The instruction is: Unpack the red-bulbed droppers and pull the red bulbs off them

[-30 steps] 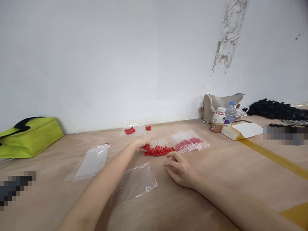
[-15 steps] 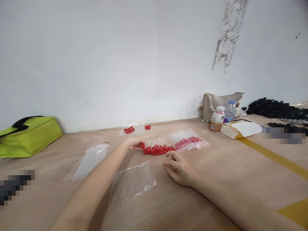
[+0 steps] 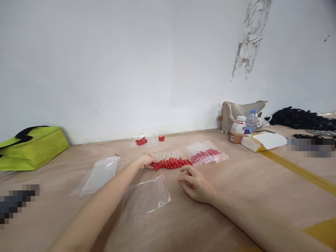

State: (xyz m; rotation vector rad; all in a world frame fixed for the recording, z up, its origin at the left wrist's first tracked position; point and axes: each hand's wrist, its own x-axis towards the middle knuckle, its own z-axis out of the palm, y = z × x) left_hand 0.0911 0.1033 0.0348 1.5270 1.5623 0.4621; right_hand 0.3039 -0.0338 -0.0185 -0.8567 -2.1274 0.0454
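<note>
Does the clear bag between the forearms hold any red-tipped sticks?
No, only brown table shows through the clear bag; the red-tipped sticks lie beyond it.

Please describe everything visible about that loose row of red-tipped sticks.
The red-tipped sticks are thin, pale rods with rounded red ends, material unclear. They lie bunched, fanned, on the brown surface, red ends toward the person. The left hand touches the row's left end; the right hand is near its right.
</note>
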